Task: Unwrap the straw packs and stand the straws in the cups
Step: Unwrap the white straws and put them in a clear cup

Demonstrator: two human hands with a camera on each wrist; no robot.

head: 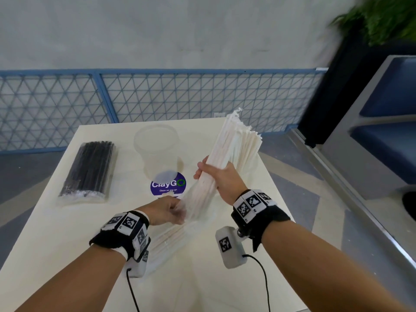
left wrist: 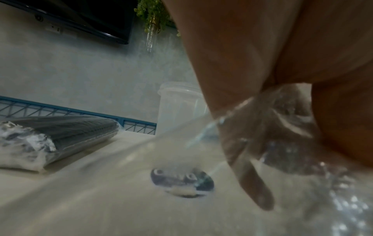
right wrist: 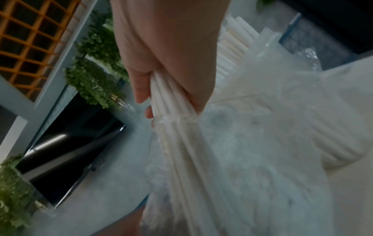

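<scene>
My right hand (head: 216, 176) grips a thick bundle of white straws (head: 234, 143) around its middle, tilted up toward the far right, the top ends bare. The lower ends sit inside a clear plastic wrapper (head: 191, 206), and my left hand (head: 168, 210) pinches that wrapper's bunched end. In the left wrist view the crumpled wrapper (left wrist: 272, 127) shows between the fingers. In the right wrist view the straws (right wrist: 173, 99) pass through my fist into the wrapper (right wrist: 252, 143). A clear plastic cup (head: 157, 149) stands behind them. A sealed pack of black straws (head: 90, 170) lies at the left.
The cream table (head: 67, 233) carries a round purple sticker (head: 167, 184) near its middle. A blue mesh fence (head: 157, 95) runs behind the table. A dark planter (head: 337, 86) and a grey-blue seat (head: 382, 131) stand to the right.
</scene>
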